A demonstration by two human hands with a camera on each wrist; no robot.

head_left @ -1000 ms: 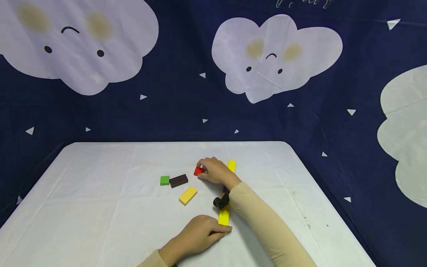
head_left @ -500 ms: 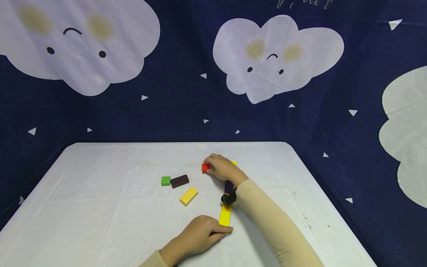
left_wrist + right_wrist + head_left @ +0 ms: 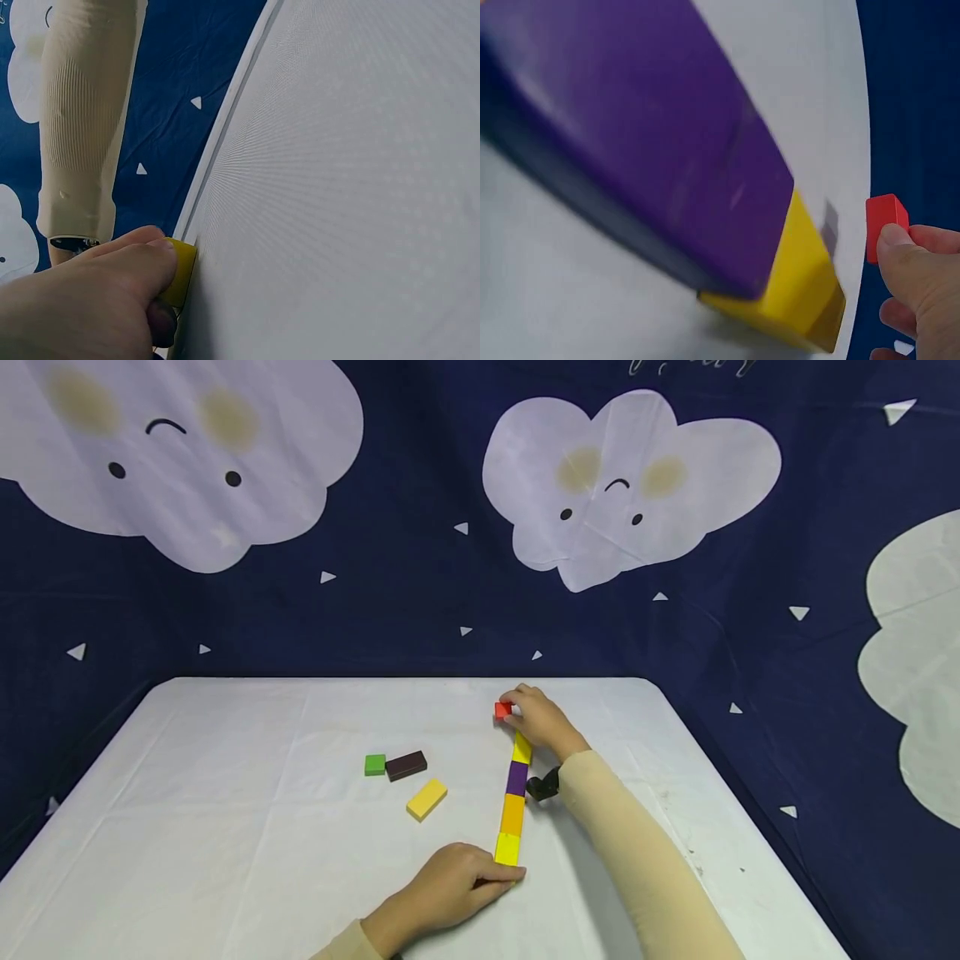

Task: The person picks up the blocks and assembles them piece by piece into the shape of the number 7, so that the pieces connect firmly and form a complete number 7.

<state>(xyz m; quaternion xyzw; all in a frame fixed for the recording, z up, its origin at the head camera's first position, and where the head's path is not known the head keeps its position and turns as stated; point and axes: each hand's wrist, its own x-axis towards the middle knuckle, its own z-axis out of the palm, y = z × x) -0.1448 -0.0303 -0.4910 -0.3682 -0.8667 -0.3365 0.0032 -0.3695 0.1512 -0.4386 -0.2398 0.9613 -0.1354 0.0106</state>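
Blocks lie end to end in a straight row: a near yellow block (image 3: 507,850), an orange block (image 3: 513,816), a purple block (image 3: 517,778) and a far yellow block (image 3: 522,749). My right hand (image 3: 543,720) pinches a small red block (image 3: 502,711) between thumb and fingers, just beyond the far end of the row. In the right wrist view, the red block (image 3: 883,225) is apart from the yellow one (image 3: 799,289). My left hand (image 3: 456,883) rests at the near end, its extended index finger against the near yellow block. Its palm is hidden.
Left of the row lie a green block (image 3: 375,765), a dark brown block (image 3: 407,766) touching or almost touching it, and a pale yellow block (image 3: 427,800). A white cloth covers the table (image 3: 225,843). A dark blue cloud-print curtain (image 3: 420,610) hangs behind.
My right hand has carried the red block right and away from me, from left of the row to its far end, uncovering the row's middle. My left hand stays put.
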